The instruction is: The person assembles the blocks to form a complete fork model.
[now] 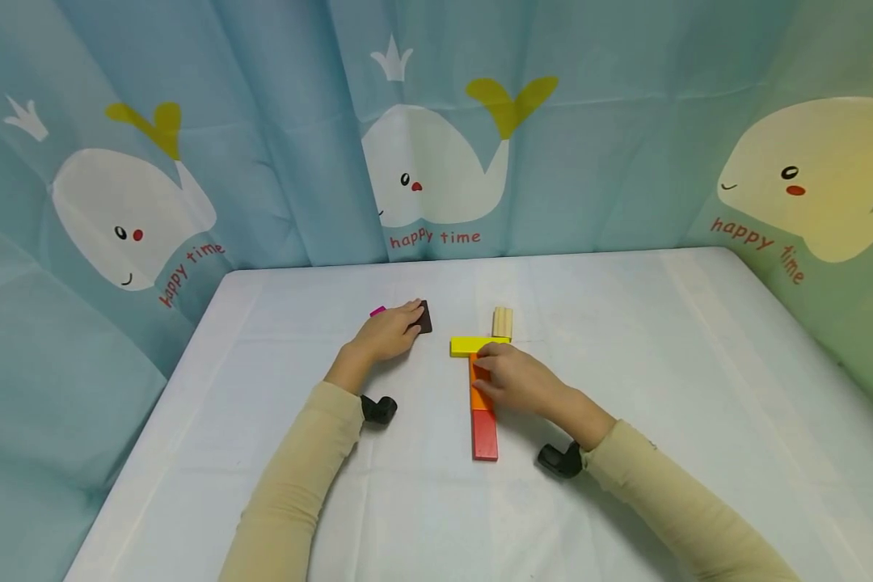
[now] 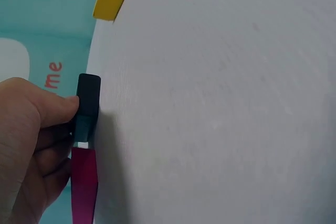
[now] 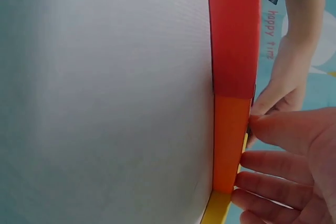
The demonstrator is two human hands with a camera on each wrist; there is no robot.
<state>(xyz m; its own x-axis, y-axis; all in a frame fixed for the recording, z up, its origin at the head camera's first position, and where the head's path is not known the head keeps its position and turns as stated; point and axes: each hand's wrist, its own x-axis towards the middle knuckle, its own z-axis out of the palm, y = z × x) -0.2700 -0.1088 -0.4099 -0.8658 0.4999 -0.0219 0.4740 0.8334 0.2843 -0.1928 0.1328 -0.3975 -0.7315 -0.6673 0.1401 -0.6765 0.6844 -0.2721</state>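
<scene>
My left hand [image 1: 388,331] is at a dark brown block [image 1: 425,318] on the far left part of the table. In the left wrist view the thumb presses one side of the dark block [image 2: 88,95], with the fingers curled behind it. A magenta block [image 2: 84,184] lies just beside it, mostly hidden by the hand in the head view. My right hand [image 1: 524,378] rests its fingertips on an orange block [image 3: 231,140], fingers fairly straight. That block sits end to end between a red block [image 1: 484,436] and a crosswise yellow block [image 1: 466,347], forming a T.
A pale wooden ridged block [image 1: 503,322] stands just behind the yellow block's right end. The white cloth-covered table [image 1: 698,347] ends at a blue curtain [image 1: 589,162] with whale prints. Each wrist wears a black camera [image 1: 380,410].
</scene>
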